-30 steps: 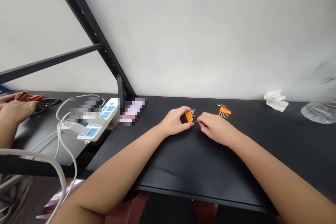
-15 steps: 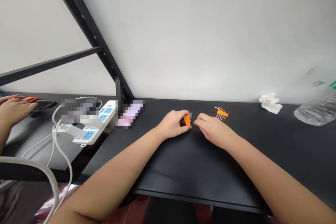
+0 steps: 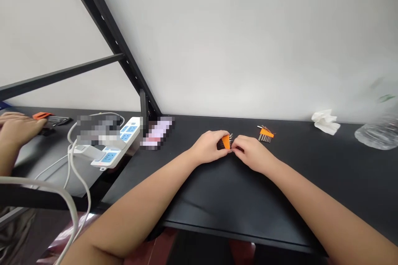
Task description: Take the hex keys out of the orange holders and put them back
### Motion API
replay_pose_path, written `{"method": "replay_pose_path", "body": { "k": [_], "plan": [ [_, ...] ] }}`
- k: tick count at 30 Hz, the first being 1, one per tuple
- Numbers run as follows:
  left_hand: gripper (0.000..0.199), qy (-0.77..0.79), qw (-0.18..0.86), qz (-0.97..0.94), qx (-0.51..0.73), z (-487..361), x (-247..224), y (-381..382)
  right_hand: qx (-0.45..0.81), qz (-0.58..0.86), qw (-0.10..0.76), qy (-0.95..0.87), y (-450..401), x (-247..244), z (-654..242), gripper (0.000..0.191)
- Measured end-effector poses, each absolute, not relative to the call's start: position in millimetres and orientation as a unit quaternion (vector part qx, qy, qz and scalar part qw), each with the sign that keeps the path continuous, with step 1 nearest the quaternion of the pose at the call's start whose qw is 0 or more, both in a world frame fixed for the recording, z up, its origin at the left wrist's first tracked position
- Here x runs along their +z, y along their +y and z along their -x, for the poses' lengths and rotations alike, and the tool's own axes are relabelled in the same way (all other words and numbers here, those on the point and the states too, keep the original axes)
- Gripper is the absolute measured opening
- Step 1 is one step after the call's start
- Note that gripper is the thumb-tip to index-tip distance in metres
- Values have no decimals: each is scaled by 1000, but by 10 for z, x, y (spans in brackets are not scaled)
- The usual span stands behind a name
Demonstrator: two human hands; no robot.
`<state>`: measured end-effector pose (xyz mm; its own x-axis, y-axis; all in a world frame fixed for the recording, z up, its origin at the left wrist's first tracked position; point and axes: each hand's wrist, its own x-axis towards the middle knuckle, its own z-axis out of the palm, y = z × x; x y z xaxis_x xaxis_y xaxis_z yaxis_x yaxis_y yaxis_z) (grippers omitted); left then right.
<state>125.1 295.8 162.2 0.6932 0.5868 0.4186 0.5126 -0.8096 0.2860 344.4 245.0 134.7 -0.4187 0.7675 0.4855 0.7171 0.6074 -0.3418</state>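
Near the middle of the black table [image 3: 199, 203], my left hand [image 3: 209, 148] grips an orange holder [image 3: 226, 142] with several dark metal keys through it, thumb below and fingers above. My right hand [image 3: 251, 152] is at the holder's right side, its fingers pinched at the ends of the keys; what lies between the fingertips is too small to make out. Behind my right hand, a second orange holder [image 3: 267, 132] with several grey metal pieces lies on the table.
A white power strip [image 3: 120, 145] with white cables stands left, beside a black metal frame [image 3: 121, 45]. Another person's hand [image 3: 20, 128] is at far left by an orange item [image 3: 42, 115]. Crumpled tissue [image 3: 326, 121] and a clear plastic bottle [image 3: 377, 132] are at right.
My right hand's fingers have come closer to the holder in my left hand. The other person's hand has moved left off the orange item. The whole view has shifted slightly.
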Motion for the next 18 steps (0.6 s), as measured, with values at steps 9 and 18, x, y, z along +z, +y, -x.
{"method": "replay_pose_path", "body": {
  "k": [9, 18],
  "plan": [
    [49, 454, 8, -866, 212, -1098, 1573, 3278, -33, 730, 257, -632, 2670, 1434, -4410, 44],
    [66, 481, -19, -858, 180, -1077, 1586, 3256, 155, 697, 273, -645, 2683, 1443, -4213, 40]
  ]
}}
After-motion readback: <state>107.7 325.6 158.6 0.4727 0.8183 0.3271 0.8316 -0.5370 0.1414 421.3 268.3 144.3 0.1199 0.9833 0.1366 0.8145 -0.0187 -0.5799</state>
